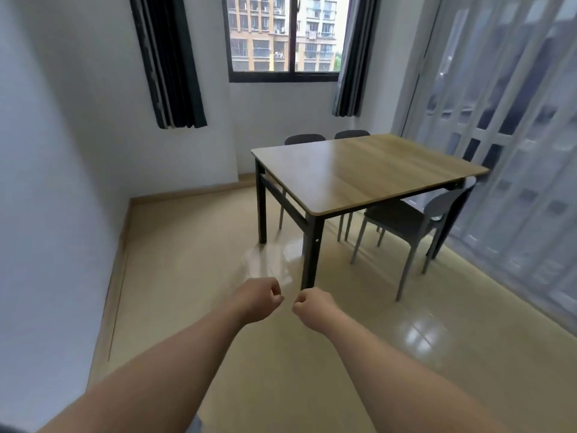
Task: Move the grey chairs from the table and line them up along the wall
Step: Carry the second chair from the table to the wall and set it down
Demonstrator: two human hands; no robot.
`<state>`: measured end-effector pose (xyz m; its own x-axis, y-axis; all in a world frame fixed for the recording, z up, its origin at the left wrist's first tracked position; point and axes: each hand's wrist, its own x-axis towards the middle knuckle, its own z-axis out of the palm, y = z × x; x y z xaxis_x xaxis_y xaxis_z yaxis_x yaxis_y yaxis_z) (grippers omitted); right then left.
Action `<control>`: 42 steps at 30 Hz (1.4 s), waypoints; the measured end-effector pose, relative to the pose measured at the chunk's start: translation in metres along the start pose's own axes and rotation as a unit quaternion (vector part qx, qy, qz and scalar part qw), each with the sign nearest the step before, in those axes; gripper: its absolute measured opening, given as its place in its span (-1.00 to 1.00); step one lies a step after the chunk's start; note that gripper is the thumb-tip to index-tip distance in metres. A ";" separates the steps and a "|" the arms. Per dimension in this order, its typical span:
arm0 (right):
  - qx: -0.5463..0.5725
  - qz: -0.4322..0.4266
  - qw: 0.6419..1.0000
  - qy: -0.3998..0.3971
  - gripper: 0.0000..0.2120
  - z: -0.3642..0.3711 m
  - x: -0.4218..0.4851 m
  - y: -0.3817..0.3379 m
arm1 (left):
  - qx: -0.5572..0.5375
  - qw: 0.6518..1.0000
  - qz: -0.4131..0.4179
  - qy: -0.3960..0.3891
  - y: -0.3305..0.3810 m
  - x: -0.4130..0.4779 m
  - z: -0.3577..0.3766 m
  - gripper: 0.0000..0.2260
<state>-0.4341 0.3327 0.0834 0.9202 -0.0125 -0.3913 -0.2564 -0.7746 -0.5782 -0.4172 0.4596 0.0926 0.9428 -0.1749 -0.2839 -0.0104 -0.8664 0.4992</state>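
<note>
We are standing back from the counter (359, 170) with nothing lifted yet, so we are judging the step in hand to be the approach to a first chair. The grey chairs are all at the counter: the near chair (415, 220) is tucked under its right-hand edge, beside the folding screen (499, 151), and two far chairs (304, 139) (352, 134) are showing only their backrests past the window-side edge. To do this well, we are thinking of going for the near chair first, drawing it straight out clear of the counter leg (310, 248), then carrying it to the bare left wall (62, 182).

Both hands are hanging in the air well short of the counter. The left hand (259, 300) is curled into a loose fist, its grip closed on nothing; the right hand (312, 303) is doing the same, fingers together and empty, the two fists near each other but apart.
</note>
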 end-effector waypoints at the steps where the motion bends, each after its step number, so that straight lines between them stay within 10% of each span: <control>1: 0.001 0.002 1.000 0.012 -0.67 -0.020 0.005 0.017 | -0.013 1.000 0.003 0.000 0.023 0.010 0.009 -0.77; 21: 0.060 0.116 0.983 0.129 -0.73 -0.322 0.185 0.271 | -0.011 0.989 0.140 -0.042 0.360 0.297 0.112 -0.77; 42: 0.088 0.130 0.984 0.086 -0.81 -0.582 0.533 0.450 | 0.006 0.997 0.068 -0.044 0.596 0.684 0.191 -0.80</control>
<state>0.1131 -0.3906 0.0309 0.8494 -0.3146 -0.4238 -0.5230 -0.6102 -0.5951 0.1582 -0.2653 0.0393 0.8998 -0.3310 -0.2844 -0.1408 -0.8371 0.5287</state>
